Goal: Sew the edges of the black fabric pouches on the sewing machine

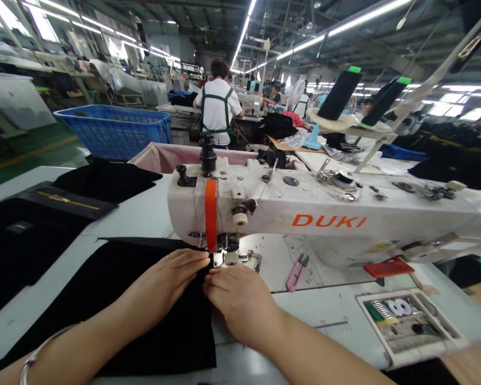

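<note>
A large piece of black fabric (156, 331) lies on the table, its right edge running up to the needle area of a white sewing machine (264, 198). My left hand (172, 278) rests flat on this cloth, fingers stretched toward the presser foot (224, 258). Just right of it, my right hand (240, 297) has its fingers curled at the fabric's edge, gripping it; the fingertips are partly hidden. Both hands are close in front of the machine head, beneath an orange strip (211, 214). The needle itself cannot be made out.
Pink thread snips (297, 272) lie on the machine bed. A small parts tray (411, 326) is set at the right. More black pieces (32, 230) cover the left side. Behind stand a blue basket (116, 131), thread cones (340, 93) and a person in a white shirt (218, 104).
</note>
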A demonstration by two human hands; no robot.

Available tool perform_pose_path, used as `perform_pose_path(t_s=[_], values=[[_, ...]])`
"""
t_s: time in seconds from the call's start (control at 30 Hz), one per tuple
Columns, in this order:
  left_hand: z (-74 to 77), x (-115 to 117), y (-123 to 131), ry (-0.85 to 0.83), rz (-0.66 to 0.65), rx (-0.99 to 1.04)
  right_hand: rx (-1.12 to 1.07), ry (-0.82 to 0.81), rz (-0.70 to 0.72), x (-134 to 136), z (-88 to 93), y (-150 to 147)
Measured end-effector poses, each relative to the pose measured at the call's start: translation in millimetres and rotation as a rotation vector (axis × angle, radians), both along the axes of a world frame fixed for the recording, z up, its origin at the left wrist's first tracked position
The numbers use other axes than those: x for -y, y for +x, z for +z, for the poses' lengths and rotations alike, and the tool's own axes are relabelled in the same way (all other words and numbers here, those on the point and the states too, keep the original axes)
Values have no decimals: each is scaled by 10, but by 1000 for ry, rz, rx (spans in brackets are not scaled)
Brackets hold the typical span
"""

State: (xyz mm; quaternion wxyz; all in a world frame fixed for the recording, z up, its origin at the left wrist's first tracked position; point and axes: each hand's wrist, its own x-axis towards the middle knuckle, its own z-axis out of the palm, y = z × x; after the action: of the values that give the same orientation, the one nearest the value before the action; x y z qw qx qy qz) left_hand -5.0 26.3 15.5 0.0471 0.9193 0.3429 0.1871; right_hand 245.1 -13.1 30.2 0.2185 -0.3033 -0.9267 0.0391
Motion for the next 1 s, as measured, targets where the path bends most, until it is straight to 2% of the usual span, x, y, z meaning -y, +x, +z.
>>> perform_pose_path(t_s=[0.57,0.63,0.7,0.8,0.87,0.93,1.0], values=[[207,-79,69,-114,24,-18,94,-52,-31,19,30,-90],[221,29,38,-114,25,-31,80,-68,-57,56,49,-81],[186,233,-14,-69,20,-64,52,-100,-63,119,113,-7],[37,636,-103,69,-4,-126,-6,-176,-50,254,263,228],[-75,862,-156,121,-31,-126,-25,-220,-92,321,340,401],[-149,989,-200,91,-25,-89,-13,-217,-166,316,360,505],[-172,1021,-230,-2,10,-28,31,-171,-262,216,325,499]])
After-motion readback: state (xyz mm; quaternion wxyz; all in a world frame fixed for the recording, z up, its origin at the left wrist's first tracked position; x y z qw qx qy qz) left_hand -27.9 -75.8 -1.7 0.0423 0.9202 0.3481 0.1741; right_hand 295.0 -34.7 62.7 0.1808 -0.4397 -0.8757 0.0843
